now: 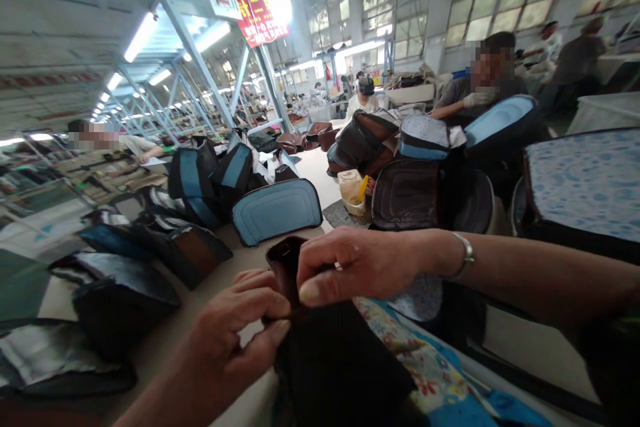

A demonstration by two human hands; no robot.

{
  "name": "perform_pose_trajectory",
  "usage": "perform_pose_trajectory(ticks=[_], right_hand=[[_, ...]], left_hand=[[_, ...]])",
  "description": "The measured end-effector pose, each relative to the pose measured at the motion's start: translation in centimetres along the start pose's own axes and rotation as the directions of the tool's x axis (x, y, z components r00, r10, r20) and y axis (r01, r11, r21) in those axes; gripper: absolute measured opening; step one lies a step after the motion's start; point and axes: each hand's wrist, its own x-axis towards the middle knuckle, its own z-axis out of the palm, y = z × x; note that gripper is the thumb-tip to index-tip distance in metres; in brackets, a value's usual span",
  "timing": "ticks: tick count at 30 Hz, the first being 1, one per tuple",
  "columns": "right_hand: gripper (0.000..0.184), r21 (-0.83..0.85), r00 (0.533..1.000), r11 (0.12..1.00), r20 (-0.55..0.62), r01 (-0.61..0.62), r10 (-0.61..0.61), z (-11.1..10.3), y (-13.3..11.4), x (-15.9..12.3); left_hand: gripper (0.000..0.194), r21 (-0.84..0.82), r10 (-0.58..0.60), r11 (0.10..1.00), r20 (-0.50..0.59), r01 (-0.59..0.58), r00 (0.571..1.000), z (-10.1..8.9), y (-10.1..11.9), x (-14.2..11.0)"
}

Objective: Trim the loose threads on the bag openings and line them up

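Observation:
In the head view, a black fabric bag piece (340, 360) with a dark brown inner edge hangs between my hands at the bottom middle. My left hand (245, 327) pinches its left edge between thumb and fingers. My right hand (345, 267), with a silver bracelet on the wrist, grips the edge close by, thumb pressed against the bent fingers. Just beyond them a light-blue curved panel (277, 210) stands on the table. What lies under my fingertips is hidden.
Black and blue bag pieces (125, 300) crowd the left side. A cut plastic container (353, 190) holds a yellow-handled tool. Brown and black bag parts (405, 197) stand at right, near a patterned panel (585, 180). A co-worker (480, 80) sits across.

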Motion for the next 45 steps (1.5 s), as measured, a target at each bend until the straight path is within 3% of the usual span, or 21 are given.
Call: perform_pose_trajectory(ticks=[4, 8, 11, 13, 17, 23, 28, 33, 40, 45], right_hand=[[0.025, 0.198, 0.992, 0.973, 0.009, 0.121, -0.125, 0.4, 3.0, 0.9], [0.032, 0.301, 0.979, 0.932, -0.041, 0.203, -0.2, 3.0, 3.5, 1.2], [0.036, 0.341, 0.974, 0.913, -0.052, 0.225, -0.221, 4.2, 2.9, 1.5], [0.038, 0.351, 0.972, 0.908, -0.049, 0.231, -0.229, 4.4, 2.6, 1.8], [0.038, 0.341, 0.969, 0.909, -0.044, 0.242, -0.242, 4.3, 2.6, 2.1], [0.025, 0.433, 0.991, 0.896, 0.035, 0.101, -0.129, 3.9, 1.9, 1.6], [0.032, 0.48, 1.0, 0.878, 0.017, -0.002, -0.007, 4.6, 1.5, 1.6], [0.024, 0.485, 0.998, 0.872, 0.037, -0.059, 0.047, 5.1, 1.9, 1.8], [0.025, 0.57, 0.997, 0.819, 0.075, -0.061, 0.022, 4.9, 2.4, 1.6], [0.017, 0.497, 0.999, 0.868, 0.041, -0.013, -0.008, 4.9, 2.3, 1.7]], left_hand=[[0.015, -0.182, -0.123, 0.975, 0.04, 0.129, 0.992, -1.9, -1.0, -2.2], [0.012, -0.146, -0.245, 0.953, 0.143, 0.265, 0.959, -3.0, 0.4, -4.7], [0.035, -0.05, -0.386, 0.921, 0.01, 0.386, 0.922, -2.5, 2.6, -5.5], [0.027, -0.022, -0.45, 0.893, -0.03, 0.449, 0.893, -1.7, 3.8, -5.0], [0.028, -0.058, -0.476, 0.873, 0.118, 0.485, 0.871, -0.5, 4.6, -3.4], [0.022, -0.178, -0.471, 0.85, 0.165, 0.496, 0.866, -0.4, 4.0, -3.4], [0.022, -0.166, -0.485, 0.853, 0.097, 0.495, 0.869, 0.2, 4.5, -3.1], [0.02, -0.169, -0.49, 0.852, 0.079, 0.496, 0.868, 0.4, 4.6, -3.1], [0.025, -0.165, -0.518, 0.832, 0.106, 0.529, 0.849, 0.3, 4.8, -2.9], [0.031, -0.068, -0.548, 0.831, 0.076, 0.552, 0.833, 0.7, 4.3, -2.7]])
